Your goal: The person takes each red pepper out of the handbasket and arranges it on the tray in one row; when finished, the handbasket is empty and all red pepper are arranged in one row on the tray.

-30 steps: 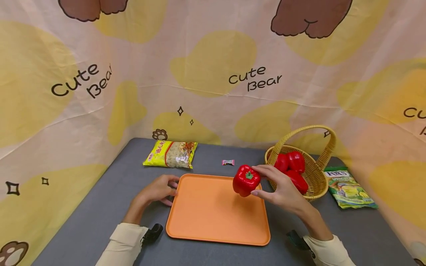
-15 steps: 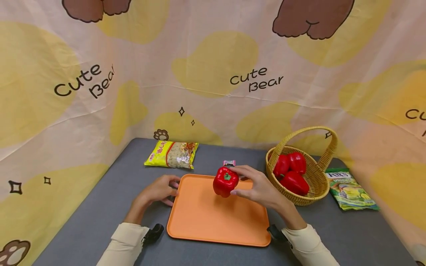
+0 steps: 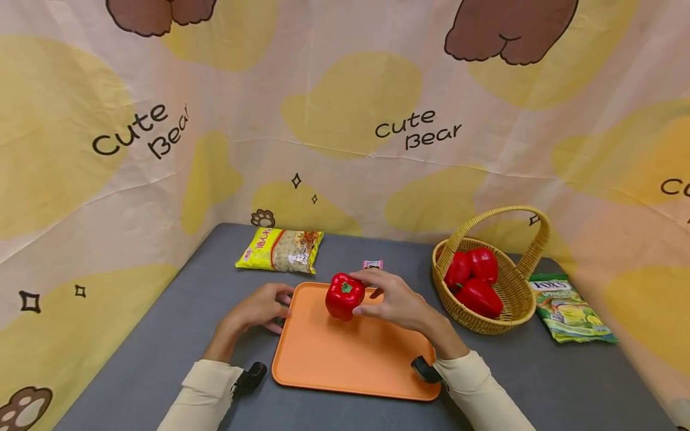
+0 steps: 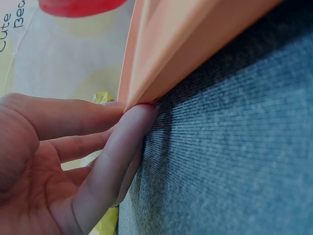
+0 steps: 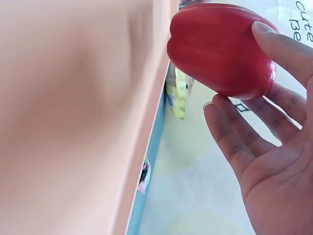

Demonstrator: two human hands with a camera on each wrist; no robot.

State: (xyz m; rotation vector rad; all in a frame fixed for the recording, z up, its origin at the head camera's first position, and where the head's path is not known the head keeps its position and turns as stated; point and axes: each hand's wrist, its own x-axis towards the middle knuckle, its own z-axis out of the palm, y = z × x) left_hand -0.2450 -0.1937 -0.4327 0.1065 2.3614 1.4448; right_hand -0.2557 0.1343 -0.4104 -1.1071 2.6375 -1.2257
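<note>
My right hand (image 3: 396, 302) holds a shiny red bell pepper (image 3: 342, 301) by its side, stem toward the head camera. In the right wrist view the thumb and fingers grip one end of the bell pepper (image 5: 220, 49), which is raised above the orange tray (image 3: 361, 362). My left hand (image 3: 261, 306) is at the tray's left edge. In the left wrist view the thumb and a finger pinch the rim of the tray (image 4: 166, 58). The undersides of the other fingers are partly hidden in the head view.
To the right stands a wicker basket (image 3: 525, 299) with a tall handle, holding several red peppers (image 3: 480, 297). A green FOX'S bag (image 3: 571, 311) lies beside it. Behind the tray are a yellow food bag (image 3: 280, 250) and a small pink-wrapped candy (image 3: 373, 264). Patterned cloth walls surround the grey table.
My right hand has carried the bell pepper leftward from the tray's right side to above its upper left half. The left hand stays at the tray's edge.
</note>
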